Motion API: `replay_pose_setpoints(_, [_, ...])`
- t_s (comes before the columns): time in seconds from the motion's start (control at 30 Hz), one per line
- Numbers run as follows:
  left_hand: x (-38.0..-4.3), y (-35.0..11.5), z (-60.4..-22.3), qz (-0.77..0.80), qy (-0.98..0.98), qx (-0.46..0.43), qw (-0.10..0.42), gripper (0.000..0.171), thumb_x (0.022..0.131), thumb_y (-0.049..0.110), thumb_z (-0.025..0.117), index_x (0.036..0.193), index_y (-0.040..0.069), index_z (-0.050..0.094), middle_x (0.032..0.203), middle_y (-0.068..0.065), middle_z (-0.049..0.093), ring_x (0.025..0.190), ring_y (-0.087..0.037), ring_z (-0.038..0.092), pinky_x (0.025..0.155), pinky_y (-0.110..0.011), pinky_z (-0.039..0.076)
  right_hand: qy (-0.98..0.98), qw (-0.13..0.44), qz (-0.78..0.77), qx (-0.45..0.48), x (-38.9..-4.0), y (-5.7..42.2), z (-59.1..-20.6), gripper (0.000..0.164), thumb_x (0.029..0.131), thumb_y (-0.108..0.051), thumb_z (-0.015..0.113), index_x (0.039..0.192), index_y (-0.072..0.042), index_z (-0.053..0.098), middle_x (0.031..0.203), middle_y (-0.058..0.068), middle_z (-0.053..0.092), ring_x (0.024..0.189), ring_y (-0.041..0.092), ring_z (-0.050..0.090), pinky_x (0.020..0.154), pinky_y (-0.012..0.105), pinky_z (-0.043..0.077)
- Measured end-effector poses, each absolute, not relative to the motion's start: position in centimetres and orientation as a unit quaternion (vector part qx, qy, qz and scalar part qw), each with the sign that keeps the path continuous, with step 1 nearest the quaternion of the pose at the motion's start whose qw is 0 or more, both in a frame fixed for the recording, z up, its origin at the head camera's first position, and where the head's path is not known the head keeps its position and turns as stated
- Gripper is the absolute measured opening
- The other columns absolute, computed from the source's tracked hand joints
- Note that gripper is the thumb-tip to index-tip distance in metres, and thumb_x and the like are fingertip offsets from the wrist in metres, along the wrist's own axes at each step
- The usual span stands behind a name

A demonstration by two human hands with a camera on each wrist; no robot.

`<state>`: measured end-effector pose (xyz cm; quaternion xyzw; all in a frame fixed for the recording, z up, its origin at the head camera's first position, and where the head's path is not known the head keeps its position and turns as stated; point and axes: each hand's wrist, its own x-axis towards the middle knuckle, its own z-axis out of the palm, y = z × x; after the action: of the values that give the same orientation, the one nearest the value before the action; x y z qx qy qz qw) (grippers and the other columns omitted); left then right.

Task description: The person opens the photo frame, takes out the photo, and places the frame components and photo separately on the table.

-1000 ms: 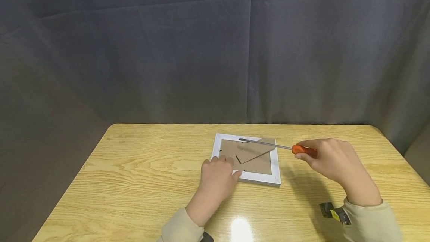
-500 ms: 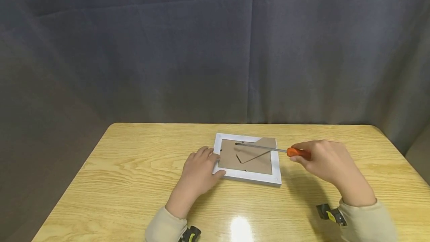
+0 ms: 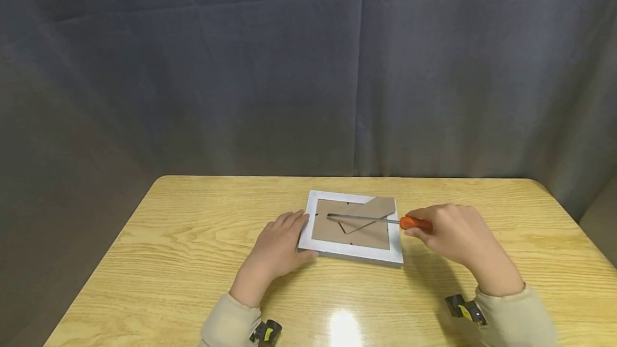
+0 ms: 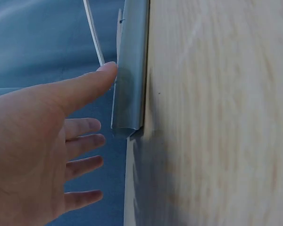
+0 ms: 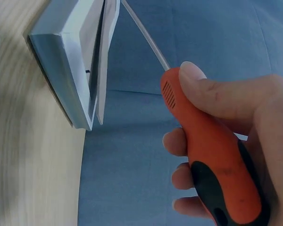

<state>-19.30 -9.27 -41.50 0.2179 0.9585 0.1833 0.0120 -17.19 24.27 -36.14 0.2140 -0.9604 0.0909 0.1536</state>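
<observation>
A white picture frame (image 3: 359,251) lies back side up on the table, its brown backing board (image 3: 325,232) showing. The backing's stand flap (image 3: 382,206) is lifted at a slant. My left hand (image 3: 278,246) is at the frame's left end, fingers spread and thumb by the near edge. In the left wrist view those fingers (image 4: 85,146) are extended and hold nothing. My right hand (image 3: 455,232) grips the orange and black handle of a screwdriver (image 5: 217,160). Its metal shaft reaches left over the backing, the tip near the left part; contact there cannot be told.
The wooden table (image 3: 193,240) extends on both sides of the frame. A dark grey curtain (image 3: 270,79) hangs behind the table's far edge. Small black wrist cameras (image 3: 267,332) sit by both cuffs.
My left hand has slid left from over the backing to the frame's left end. My right hand has brought the screwdriver left and nearer, its tip passing over the backing.
</observation>
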Motion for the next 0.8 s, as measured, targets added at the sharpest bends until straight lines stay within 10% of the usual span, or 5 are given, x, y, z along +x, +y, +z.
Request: replay_pose_setpoints(0.8, [-18.9,-8.5,-41.8,0.173,0.959,0.224,0.020,0.068,0.085,0.040,0.077,0.136,0.001,0.055,0.152,-0.016,0.041,0.140,-0.033,0.037,0.112,-0.052,0.031,-0.959,0.154,0.069,0.227,-17.5,23.0,-37.2,0.020,0.079,-0.031,0.083,0.094,-0.020,0.077,0.067,-0.011,0.060,0.053,0.007,0.043,0.045,0.031,0.038])
